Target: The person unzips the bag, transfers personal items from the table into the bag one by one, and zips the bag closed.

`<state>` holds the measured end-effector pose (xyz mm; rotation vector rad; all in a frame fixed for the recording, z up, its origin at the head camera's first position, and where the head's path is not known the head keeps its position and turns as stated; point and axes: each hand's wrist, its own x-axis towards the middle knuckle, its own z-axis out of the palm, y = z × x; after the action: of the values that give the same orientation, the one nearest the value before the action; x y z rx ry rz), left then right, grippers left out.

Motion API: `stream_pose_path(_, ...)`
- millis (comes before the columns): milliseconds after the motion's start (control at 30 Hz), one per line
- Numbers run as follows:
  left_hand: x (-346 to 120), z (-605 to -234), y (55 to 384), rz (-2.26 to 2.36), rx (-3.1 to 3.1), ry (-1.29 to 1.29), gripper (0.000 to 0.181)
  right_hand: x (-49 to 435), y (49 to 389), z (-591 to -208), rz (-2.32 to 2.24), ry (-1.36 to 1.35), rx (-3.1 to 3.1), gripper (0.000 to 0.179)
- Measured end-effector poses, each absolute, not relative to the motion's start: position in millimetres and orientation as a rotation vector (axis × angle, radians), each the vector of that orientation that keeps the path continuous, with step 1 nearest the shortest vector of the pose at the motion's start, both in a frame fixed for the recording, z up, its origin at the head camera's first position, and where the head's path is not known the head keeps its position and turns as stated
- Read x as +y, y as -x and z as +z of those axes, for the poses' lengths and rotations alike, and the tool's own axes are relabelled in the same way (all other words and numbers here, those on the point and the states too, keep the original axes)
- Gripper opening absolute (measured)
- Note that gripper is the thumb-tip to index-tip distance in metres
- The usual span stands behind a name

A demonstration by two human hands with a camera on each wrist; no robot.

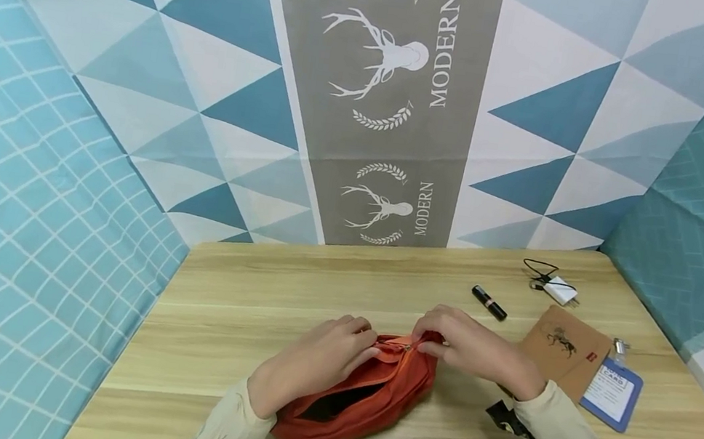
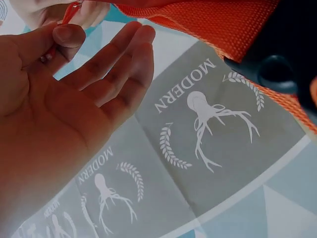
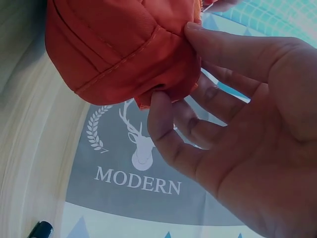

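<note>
A red zippered pouch (image 1: 392, 400) lies on the table, its long top opening spread apart to show a dark inside. My left hand (image 1: 321, 362) is over the pouch's far rim. In the left wrist view its thumb and index finger pinch a narrow red zipper pull (image 2: 71, 14), while the other fingers stay extended. At the right end of the pouch, my right hand (image 1: 465, 342) grips the corner. The right wrist view shows the thumb on one side of the red fabric (image 3: 124, 54) and a fingertip pressed into a fold.
Right of the pouch are a black lipstick-like tube (image 1: 490, 303), a white charger plug (image 1: 559, 290) with a black cord, a brown notebook (image 1: 563, 348) and a blue card holder (image 1: 614, 394). A small black item (image 1: 508, 419) is beside the right sleeve. Patterned walls border the wooden table (image 1: 191, 346).
</note>
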<state>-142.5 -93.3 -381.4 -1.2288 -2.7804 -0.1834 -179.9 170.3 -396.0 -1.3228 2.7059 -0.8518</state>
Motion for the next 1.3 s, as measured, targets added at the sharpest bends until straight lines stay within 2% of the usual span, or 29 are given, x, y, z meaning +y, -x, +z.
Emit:
stream_pose_path(400, -109.6, -376.0, 131.6, -0.237, -2.865, 1.213, 0.023, 163.8, 174.1, -390.9, -0.809, 1.312, 2.781, 0.012)
stream_pose_path(600, -122.1, -371.4, 124.3, -0.226, -2.858, 1.207, 0.026, 174.8, 179.7, -389.3, -0.801, 1.172, 2.811, 0.012)
stream_pose_path(833, -142.6, -375.2, 118.3, -0.279, -2.841, 1.136, 0.02, 186.6, 187.0, -391.2, -0.837, 1.135, 2.784, 0.012)
stream_pose_path(1100, -166.3, -380.6, 117.4, -0.287, -2.782, 1.128, 0.026, 193.9, 193.2, -394.7, -0.869, 1.112, 2.774, 0.013)
stream_pose_path(1300, -174.7, -376.9, 116.8, -0.436, -2.938, 1.019, 0.025, 195.3, 195.4, -395.7, -0.882, 1.116, 2.756, 0.013)
